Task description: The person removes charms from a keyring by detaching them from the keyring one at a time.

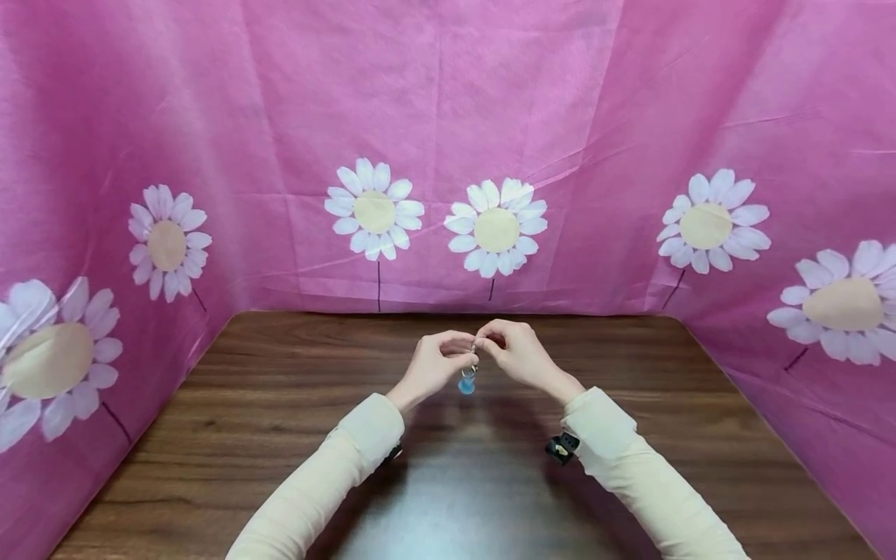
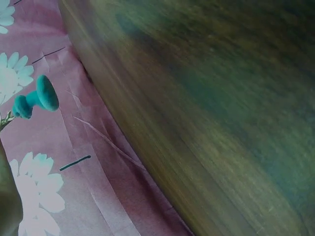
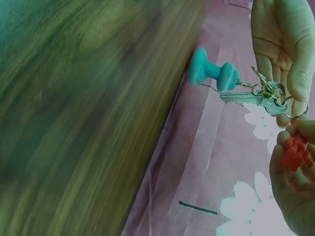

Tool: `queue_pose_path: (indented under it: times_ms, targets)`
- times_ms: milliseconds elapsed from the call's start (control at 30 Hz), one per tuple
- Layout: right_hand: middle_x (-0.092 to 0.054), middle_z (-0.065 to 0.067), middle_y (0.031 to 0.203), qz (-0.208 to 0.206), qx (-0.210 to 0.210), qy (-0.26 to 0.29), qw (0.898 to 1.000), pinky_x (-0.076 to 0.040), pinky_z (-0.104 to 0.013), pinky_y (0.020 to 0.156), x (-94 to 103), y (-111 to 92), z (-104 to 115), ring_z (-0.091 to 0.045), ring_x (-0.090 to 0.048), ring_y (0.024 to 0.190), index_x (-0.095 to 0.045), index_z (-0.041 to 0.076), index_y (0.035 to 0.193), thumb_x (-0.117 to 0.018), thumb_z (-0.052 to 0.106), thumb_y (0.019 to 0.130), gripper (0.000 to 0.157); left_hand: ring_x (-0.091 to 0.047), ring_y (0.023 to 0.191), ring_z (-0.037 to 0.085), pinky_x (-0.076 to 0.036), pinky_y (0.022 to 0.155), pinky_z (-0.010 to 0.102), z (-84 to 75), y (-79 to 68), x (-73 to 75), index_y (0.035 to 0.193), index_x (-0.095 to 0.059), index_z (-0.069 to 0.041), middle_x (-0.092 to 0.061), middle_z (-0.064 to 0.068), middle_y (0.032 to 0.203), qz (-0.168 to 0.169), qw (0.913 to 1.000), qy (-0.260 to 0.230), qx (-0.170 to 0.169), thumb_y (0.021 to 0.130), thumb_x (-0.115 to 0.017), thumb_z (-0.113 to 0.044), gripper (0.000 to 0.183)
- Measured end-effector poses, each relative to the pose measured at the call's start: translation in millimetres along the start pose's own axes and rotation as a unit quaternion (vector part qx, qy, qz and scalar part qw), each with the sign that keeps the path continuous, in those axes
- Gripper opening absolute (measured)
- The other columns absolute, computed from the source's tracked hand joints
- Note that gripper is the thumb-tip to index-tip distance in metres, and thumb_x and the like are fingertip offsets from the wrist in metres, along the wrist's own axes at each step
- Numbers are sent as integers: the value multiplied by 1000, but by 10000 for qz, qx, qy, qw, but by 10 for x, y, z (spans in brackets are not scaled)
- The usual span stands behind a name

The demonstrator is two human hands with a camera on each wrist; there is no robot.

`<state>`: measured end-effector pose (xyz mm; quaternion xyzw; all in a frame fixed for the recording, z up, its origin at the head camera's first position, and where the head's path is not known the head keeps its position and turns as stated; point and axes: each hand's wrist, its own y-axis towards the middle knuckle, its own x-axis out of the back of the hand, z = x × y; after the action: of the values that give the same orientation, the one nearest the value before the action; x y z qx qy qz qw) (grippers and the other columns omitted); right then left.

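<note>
Over the far middle of the table, both hands meet at a bunch of keys [image 1: 470, 365]. My left hand [image 1: 434, 364] pinches the keys at the ring, thumb over one key's head. From its chain a blue pushpin-shaped charm [image 1: 466, 385] hangs down, also seen in the left wrist view as the blue charm [image 2: 39, 98]. In the right wrist view a metal key [image 3: 248, 98] and the split ring [image 3: 298, 112] show beside the fingers. My right hand [image 1: 519, 354] has its fingertips at the ring and holds a small red piece [image 3: 296, 153], partly hidden by its curled fingers.
The brown wood-grain table [image 1: 280, 435] spreads beneath both hands. A pink cloth [image 1: 434, 93] with large white daisies encloses it at the back and sides. A small black device [image 1: 562, 448] sits at the right wrist, below the pale sleeve cuff.
</note>
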<state>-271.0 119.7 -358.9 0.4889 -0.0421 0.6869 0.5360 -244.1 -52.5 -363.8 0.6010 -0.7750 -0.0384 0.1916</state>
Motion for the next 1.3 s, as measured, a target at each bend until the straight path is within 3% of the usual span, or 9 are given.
queue_pose_path:
  times_ms: [200, 667, 933, 1167, 1300]
  targets:
    - [-62, 2, 69, -6, 28, -229, 9997, -39, -20, 54, 19, 48, 3, -5, -46, 59, -66, 12, 84, -64, 15, 84, 4, -63, 95, 33, -52, 81, 26, 22, 22, -6, 109, -59, 7, -64, 26, 103, -38, 9998, -202, -9, 79, -66, 0, 32]
    - [-61, 4, 70, -145, 89, -94, 9998, -40, -20, 54, -31, -29, 2, -5, -46, 60, -66, 11, 83, -64, 15, 84, 6, -64, 94, 24, -51, 80, 24, 77, 8, 34, 109, -61, 6, -64, 23, 106, 163, 9981, -424, 420, 83, -63, -8, 29]
    - [-63, 4, 73, -64, 181, 9, 9998, -41, -20, 55, -68, -5, 12, -5, -47, 62, -66, 11, 84, -64, 14, 84, 4, -65, 87, 14, -51, 77, 22, 57, 2, 54, 106, -63, 5, -66, 22, 102, 9, 9985, -298, 457, 81, -65, -8, 28]
    - [-66, 2, 77, -231, 185, -20, 9996, -46, -28, 59, -58, 19, -24, -7, -52, 65, -68, 11, 85, -65, 14, 83, 5, -64, 87, 13, -50, 76, 21, 22, 29, 44, 105, -65, 1, -67, 18, 100, -263, 9985, -153, 453, 79, -68, -8, 28]
    - [-66, 2, 79, -221, 152, -166, 9995, -45, -24, 61, -24, 17, -42, -8, -53, 68, -69, 12, 85, -65, 15, 83, 5, -65, 85, 15, -51, 74, 21, 40, 43, 24, 105, -65, 2, -67, 19, 100, -258, 9987, -194, 395, 78, -68, -6, 28]
